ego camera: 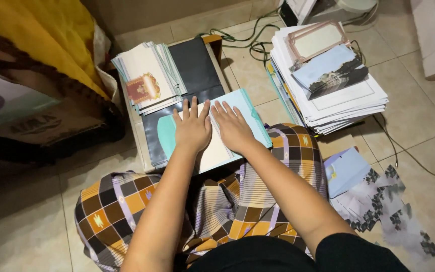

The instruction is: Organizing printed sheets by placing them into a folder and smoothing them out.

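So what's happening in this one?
A person sits on a tiled floor with both hands pressed flat on a light teal card lying on a dark mat over a low board. The left hand and right hand lie side by side, fingers spread. A small stack of cards sits at the mat's far left corner, a tall pile of cards stands to the right, and loose printed sheets lie by the person's right knee.
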